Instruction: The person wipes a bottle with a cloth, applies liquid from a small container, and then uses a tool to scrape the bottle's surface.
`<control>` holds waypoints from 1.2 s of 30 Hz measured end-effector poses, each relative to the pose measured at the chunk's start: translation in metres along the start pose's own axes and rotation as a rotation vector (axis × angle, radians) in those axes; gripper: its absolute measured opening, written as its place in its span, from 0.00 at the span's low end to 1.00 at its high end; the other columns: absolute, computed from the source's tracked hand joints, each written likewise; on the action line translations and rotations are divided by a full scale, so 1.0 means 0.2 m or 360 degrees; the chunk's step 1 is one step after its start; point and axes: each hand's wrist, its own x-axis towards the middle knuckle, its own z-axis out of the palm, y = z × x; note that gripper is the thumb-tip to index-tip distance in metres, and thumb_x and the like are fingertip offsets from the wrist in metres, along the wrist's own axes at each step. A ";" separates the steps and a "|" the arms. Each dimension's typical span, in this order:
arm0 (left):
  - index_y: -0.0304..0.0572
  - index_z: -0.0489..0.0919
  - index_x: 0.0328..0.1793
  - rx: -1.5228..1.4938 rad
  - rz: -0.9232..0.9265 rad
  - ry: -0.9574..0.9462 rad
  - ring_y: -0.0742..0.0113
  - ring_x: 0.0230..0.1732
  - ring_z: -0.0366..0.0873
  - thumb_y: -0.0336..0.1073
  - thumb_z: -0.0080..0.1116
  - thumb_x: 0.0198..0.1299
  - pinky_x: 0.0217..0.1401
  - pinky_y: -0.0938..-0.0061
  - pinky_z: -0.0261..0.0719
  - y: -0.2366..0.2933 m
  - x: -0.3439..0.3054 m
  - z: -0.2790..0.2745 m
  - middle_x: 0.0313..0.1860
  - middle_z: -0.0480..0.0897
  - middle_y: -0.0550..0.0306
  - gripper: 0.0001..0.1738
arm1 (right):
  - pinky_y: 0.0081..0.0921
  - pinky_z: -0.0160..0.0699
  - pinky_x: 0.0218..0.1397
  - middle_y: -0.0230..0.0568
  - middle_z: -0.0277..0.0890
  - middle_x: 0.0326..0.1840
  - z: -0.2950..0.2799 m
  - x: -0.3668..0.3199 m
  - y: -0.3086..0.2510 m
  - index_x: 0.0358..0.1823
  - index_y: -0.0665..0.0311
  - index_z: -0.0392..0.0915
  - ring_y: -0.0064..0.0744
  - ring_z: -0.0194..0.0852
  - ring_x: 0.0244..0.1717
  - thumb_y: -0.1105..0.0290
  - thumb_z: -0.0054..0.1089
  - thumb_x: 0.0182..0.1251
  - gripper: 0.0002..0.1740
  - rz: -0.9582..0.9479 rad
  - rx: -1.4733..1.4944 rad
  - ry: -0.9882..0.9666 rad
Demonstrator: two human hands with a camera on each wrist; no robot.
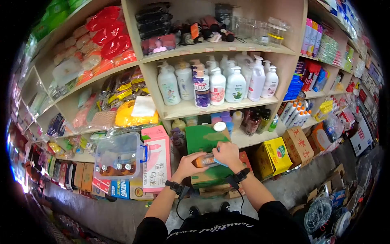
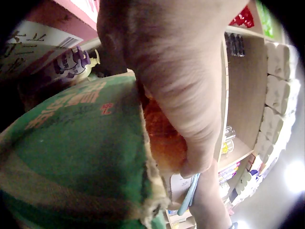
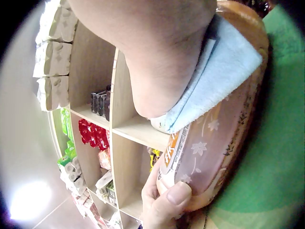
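Note:
Above a green carton, the left hand grips one end of an orange-brown bottle. A clear panel with white flowers and an orange-and-white label shows on the bottle in the right wrist view, with the left thumb at its lower end. The right hand pinches a folded light-blue cloth against the bottle's other end. In the left wrist view, the left hand covers much of the orange bottle, beside the carton's torn edge. The right fingertips are partly hidden.
Pump bottles line the shelf ahead. A clear lidded bin with brown bottles and a pink box stand left of the carton. To the right are a yellow box and a brown carton.

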 end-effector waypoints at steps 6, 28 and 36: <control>0.42 0.87 0.68 0.0016 0.0004 -0.0026 0.54 0.62 0.91 0.43 0.86 0.52 0.68 0.62 0.88 -0.01 -0.01 0.01 0.64 0.90 0.47 0.36 | 0.50 0.90 0.45 0.56 0.88 0.30 0.02 0.00 0.02 0.33 0.63 0.88 0.56 0.90 0.35 0.53 0.63 0.68 0.20 -0.0014 0.0024 0.0078; 0.47 0.87 0.67 0.0040 -0.0005 0.0027 0.50 0.56 0.92 0.48 0.85 0.50 0.65 0.63 0.88 -0.03 -0.02 0.02 0.61 0.91 0.48 0.37 | 0.54 0.86 0.45 0.55 0.88 0.31 0.07 0.02 0.06 0.30 0.59 0.87 0.61 0.88 0.36 0.56 0.66 0.64 0.14 -0.0021 0.0001 0.0155; 0.44 0.86 0.69 0.0000 0.0045 0.0000 0.50 0.58 0.92 0.49 0.85 0.53 0.66 0.62 0.88 -0.04 -0.01 0.01 0.62 0.91 0.47 0.38 | 0.47 0.89 0.37 0.53 0.85 0.25 0.06 0.01 0.05 0.31 0.62 0.88 0.54 0.87 0.28 0.55 0.66 0.67 0.17 -0.0103 -0.0048 0.0200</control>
